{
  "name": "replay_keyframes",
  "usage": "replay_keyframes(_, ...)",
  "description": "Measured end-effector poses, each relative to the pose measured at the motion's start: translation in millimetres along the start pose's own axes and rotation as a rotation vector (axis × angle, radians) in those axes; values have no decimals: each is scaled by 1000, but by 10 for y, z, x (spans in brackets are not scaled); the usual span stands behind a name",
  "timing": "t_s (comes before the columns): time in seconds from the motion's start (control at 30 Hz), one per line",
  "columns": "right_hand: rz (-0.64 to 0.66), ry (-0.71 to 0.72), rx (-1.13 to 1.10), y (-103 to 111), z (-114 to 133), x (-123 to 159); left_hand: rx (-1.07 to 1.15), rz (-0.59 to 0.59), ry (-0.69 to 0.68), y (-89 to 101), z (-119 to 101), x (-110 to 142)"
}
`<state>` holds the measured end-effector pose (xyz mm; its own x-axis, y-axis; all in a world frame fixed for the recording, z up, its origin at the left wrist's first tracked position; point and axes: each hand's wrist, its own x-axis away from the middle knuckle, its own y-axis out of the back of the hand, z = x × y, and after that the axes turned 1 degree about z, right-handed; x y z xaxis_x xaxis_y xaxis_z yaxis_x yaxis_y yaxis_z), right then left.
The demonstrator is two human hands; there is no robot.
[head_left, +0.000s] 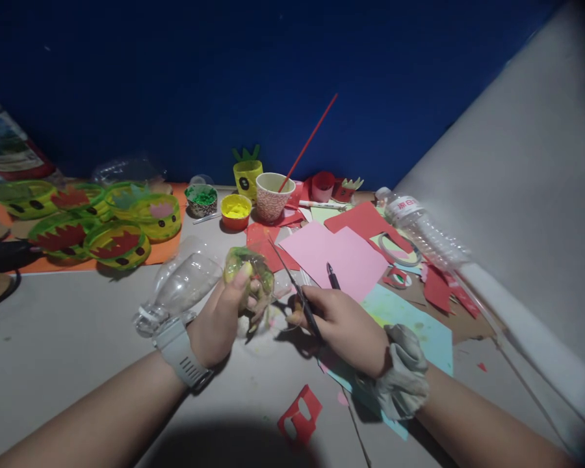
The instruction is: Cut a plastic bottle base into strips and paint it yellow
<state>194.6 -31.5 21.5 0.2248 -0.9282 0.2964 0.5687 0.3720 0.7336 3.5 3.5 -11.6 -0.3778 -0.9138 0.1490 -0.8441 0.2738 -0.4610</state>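
Note:
My left hand (219, 325) is wrapped round a see-through plastic bottle piece (234, 263) painted yellow-green, its thumb on the outside. In my right hand (346, 331) is a pair of dark scissors (287, 266), one blade pointing up and away. The scissors are close to the right side of the bottle piece; whether they touch it I cannot tell. Clear plastic bottles (185, 286) lie just left of my left hand. Beyond my right hand, a black pen (332, 276) rests on pink paper (351, 257).
Several painted green rings (117, 244) stand on orange paper (168, 250) at left. Green paint (201, 195), yellow paint (236, 208) and a paper cup (273, 198) with a red stick line the back. Right are a bottle (426, 227), tape roll (398, 250), blue paper (431, 338); a red scrap (299, 413) lies in front.

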Motion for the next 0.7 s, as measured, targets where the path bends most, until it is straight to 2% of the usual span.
replay_keyframes(0.1,-29,6,-5,-23,-20,-12,18,14,-52,-41,-46,-27)
replay_keyframes(0.27,-50,4,-2,-39,-39,-20,124,36,76,-127,-164,-59)
replay_keyframes(0.47,-50,-13,-22,-23,-14,-14,205,42,184,-141,-235,-50)
replay_keyframes(0.6,-63,-26,22,-15,5,-8,227,73,237,-144,-257,-53)
replay_keyframes(0.7,-74,-41,54,-16,8,-9,221,74,223,-156,-267,-60)
